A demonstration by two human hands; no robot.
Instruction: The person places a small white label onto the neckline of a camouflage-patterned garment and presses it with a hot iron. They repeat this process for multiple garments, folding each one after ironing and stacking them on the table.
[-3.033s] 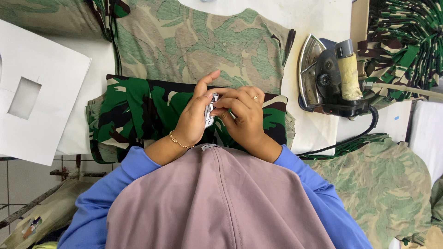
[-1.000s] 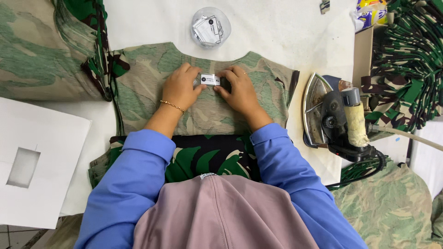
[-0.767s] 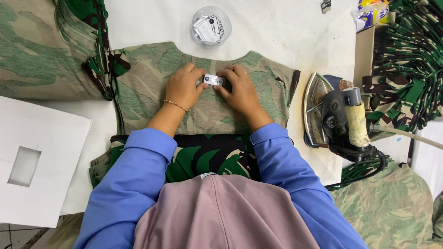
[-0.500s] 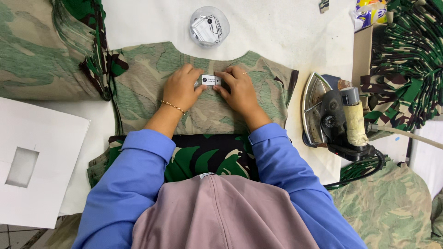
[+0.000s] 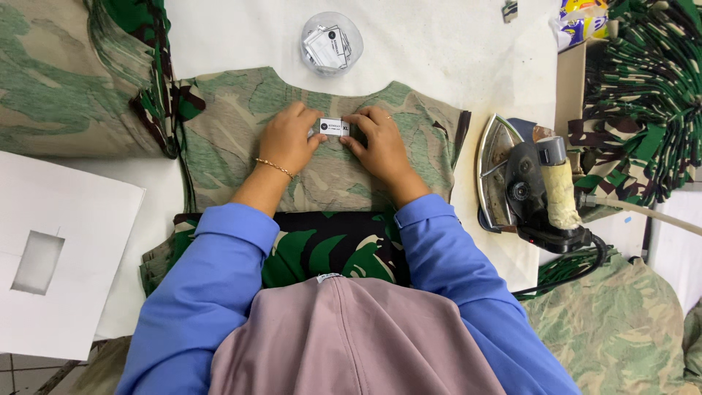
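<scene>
A light green camouflage garment panel (image 5: pixel 241 139) lies flat on the white table (image 5: pixel 453 51). A small white and black label (image 5: pixel 334 127) rests on it just below the neckline curve. My left hand (image 5: pixel 287 139) pinches the label's left end; a thin gold bracelet circles that wrist. My right hand (image 5: pixel 380 143) presses its fingertips on the label's right end and wears a ring. Both arms are in blue sleeves. A dark green camouflage piece (image 5: pixel 329 249) lies nearer to me, under my arms.
A round clear container (image 5: pixel 331 44) of several labels stands beyond the panel. A clothes iron (image 5: pixel 523 190) rests on its side at right, its cord trailing down. White card template (image 5: pixel 58 256) at left. Stacks of camouflage fabric (image 5: pixel 643 102) fill the right and upper left.
Three seconds ago both hands held the label close to me over the dark piece. Since then they reached out and set it on the light panel, where they have stayed still.
</scene>
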